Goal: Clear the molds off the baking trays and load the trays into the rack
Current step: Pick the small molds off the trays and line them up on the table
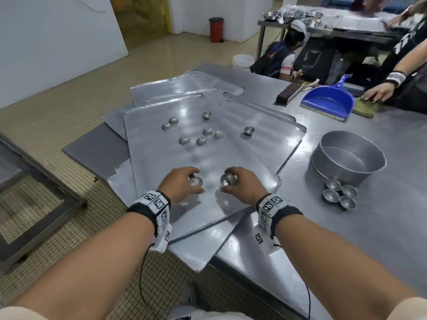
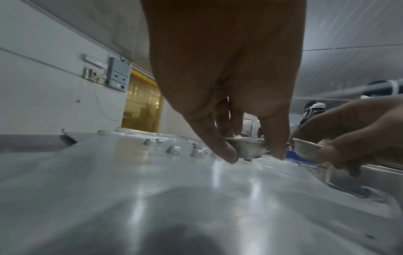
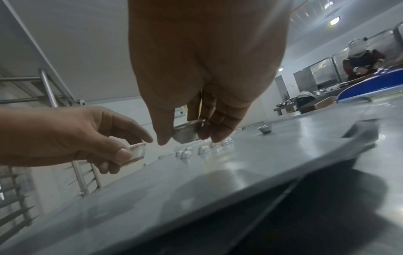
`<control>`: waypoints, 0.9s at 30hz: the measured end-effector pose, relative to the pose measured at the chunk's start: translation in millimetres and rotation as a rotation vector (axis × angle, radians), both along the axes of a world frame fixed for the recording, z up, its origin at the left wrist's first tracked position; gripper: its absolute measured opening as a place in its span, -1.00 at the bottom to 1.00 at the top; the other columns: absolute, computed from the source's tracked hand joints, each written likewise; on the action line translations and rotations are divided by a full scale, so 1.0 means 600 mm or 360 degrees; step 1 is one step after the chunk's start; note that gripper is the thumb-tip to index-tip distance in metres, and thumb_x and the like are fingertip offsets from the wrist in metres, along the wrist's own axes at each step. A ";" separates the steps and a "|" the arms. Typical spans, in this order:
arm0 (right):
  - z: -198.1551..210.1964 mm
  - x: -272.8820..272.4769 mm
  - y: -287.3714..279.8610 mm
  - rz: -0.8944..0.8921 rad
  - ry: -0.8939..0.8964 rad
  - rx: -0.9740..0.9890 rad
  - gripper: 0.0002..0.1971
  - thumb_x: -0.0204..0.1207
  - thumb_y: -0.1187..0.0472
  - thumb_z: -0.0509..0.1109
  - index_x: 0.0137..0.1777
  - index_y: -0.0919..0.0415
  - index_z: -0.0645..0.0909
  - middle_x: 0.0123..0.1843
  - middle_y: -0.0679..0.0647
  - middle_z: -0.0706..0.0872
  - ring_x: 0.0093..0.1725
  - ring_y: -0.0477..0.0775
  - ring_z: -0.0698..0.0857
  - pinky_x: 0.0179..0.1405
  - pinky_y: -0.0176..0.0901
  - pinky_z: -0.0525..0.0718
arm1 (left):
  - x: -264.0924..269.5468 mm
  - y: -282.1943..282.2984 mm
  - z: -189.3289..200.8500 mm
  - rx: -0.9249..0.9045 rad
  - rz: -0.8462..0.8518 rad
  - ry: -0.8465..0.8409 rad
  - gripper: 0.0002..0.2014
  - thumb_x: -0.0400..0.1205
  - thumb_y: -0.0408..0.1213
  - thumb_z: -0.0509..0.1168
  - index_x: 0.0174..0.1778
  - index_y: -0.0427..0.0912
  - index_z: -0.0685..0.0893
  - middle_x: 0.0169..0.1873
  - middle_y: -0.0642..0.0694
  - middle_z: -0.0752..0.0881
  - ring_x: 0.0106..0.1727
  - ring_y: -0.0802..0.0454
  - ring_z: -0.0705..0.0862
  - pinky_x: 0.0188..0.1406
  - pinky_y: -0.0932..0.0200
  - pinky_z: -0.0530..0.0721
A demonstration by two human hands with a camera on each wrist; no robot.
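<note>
Several flat metal baking trays (image 1: 265,144) lie overlapped on the steel table. Several small round metal molds (image 1: 201,134) are scattered on the top tray, most upside down. My left hand (image 1: 182,183) pinches one small mold (image 2: 246,149) between thumb and fingers, just above the tray's near part. Beside it, my right hand (image 1: 240,183) pinches another mold (image 3: 188,132), held a little higher with its mouth up. Each wrist view shows the other hand with its mold too. The rack (image 3: 50,96) with its side rails stands to the left, off the table.
A round cake tin (image 1: 349,158) stands on the table to the right, with several small molds (image 1: 340,196) grouped in front of it. A blue dustpan (image 1: 328,100), a brush and another person's hand on a cloth are at the back right. Other people work beyond.
</note>
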State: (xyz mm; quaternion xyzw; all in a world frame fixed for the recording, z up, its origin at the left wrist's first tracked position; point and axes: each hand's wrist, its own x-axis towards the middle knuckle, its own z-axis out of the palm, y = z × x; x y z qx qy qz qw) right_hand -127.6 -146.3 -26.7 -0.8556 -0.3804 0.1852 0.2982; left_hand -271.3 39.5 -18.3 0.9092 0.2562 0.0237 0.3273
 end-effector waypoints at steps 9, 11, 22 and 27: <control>0.005 0.055 -0.257 -0.0173 -0.0005 0.0068 -0.44 0.45 -0.02 0.60 0.42 0.12 0.59 0.30 0.09 0.67 0.23 0.14 0.67 0.26 -0.01 0.62 | 0.103 -0.243 0.015 0.0121 -0.0208 -0.0022 -0.42 0.38 -0.04 0.66 0.33 -0.05 0.72 0.17 -0.03 0.70 0.17 -0.05 0.68 0.21 0.08 0.63; 0.001 0.068 -0.320 -0.0238 -0.0011 0.0044 -0.45 0.46 -0.01 0.60 0.41 0.13 0.58 0.29 0.10 0.66 0.23 0.14 0.65 0.23 -0.06 0.59 | 0.129 -0.299 0.013 0.0106 -0.0235 -0.0014 -0.41 0.38 -0.03 0.65 0.32 -0.07 0.70 0.17 0.00 0.71 0.14 -0.02 0.69 0.18 0.09 0.65; -0.036 0.098 -0.552 -0.0587 0.0119 -0.0096 -0.44 0.46 0.07 0.61 0.46 0.06 0.58 0.38 0.11 0.63 0.33 0.16 0.62 0.33 -0.06 0.55 | 0.244 -0.488 -0.045 0.0047 -0.0723 0.0167 -0.34 0.49 0.01 0.59 0.49 -0.11 0.61 0.37 -0.10 0.69 0.18 -0.02 0.70 0.28 0.10 0.60; -0.064 0.106 -0.582 -0.0719 0.0202 -0.0091 -0.38 0.45 0.09 0.62 0.50 0.00 0.53 0.38 0.05 0.67 0.29 0.09 0.65 0.30 -0.09 0.58 | 0.287 -0.516 -0.079 0.0008 -0.0733 0.0234 -0.35 0.48 -0.04 0.61 0.47 -0.09 0.59 0.28 -0.08 0.71 0.17 -0.02 0.68 0.15 0.15 0.59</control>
